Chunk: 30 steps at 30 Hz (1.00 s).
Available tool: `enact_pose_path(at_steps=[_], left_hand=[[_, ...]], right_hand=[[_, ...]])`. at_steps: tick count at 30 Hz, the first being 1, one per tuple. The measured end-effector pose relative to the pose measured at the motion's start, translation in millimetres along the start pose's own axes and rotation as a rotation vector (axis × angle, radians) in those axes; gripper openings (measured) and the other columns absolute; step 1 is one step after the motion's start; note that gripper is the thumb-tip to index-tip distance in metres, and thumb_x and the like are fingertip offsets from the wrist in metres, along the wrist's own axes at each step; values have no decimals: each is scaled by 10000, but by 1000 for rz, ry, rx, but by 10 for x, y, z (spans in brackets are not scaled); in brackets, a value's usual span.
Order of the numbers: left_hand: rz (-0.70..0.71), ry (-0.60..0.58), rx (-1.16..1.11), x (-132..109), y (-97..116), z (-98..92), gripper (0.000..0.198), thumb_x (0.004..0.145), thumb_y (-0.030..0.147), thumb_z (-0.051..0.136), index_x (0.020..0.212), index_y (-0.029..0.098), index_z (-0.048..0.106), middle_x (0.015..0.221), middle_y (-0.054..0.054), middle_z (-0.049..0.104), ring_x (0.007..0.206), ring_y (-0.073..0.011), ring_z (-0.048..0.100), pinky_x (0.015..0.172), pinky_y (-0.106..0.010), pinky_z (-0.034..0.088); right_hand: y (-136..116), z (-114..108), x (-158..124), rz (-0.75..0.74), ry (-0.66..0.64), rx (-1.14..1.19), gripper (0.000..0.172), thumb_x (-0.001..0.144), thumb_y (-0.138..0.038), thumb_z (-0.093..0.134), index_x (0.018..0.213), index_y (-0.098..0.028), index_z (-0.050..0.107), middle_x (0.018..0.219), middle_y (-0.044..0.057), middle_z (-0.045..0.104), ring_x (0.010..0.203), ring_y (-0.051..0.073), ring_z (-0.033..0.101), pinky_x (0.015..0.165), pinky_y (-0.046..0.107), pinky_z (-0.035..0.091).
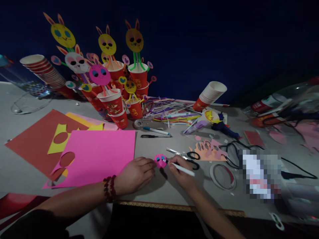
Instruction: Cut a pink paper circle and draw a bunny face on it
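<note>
A small pink paper circle [160, 161] with two blue and black eyes lies on the table near the front edge. My left hand [136, 175] rests flat beside it, its fingertips touching the circle's left rim. In my right hand [181, 172] is a white marker [184, 170], pinched between closed fingers, its dark tip at the circle's right side. Scissors [183, 154] with black handles lie just behind my right hand. A large pink sheet [104, 152] with round cut-outs is to the left, over yellow and red paper.
Bunny figures in red cups [112, 103] stand at the back left. Pipe cleaners [171, 111], stacked cups [211, 94] and a cup of yellow pieces [203, 121] are behind. Peach scraps [209, 151], a tape roll [222, 176] and black cables lie right. Pens [156, 136] lie mid-table.
</note>
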<state>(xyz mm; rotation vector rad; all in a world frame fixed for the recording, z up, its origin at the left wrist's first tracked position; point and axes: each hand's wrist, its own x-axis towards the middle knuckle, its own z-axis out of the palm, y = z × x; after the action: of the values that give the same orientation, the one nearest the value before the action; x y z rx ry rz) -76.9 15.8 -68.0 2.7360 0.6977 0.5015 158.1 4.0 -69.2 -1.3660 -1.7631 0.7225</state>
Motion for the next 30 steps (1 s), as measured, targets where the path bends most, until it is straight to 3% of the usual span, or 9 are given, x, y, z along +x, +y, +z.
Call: enact_pose_path(at_steps=[30], left_hand=[[0,3,-5,3,9,-6,169,989,206,464,1000,159,626,1223,-77,671,1171,-222,578,949,-388,489]], right_hand=[[-12,-6,1,32,2,1,184,863,-278,533,691,-225,573,617,-21,595,574,158,556,573,271,410]])
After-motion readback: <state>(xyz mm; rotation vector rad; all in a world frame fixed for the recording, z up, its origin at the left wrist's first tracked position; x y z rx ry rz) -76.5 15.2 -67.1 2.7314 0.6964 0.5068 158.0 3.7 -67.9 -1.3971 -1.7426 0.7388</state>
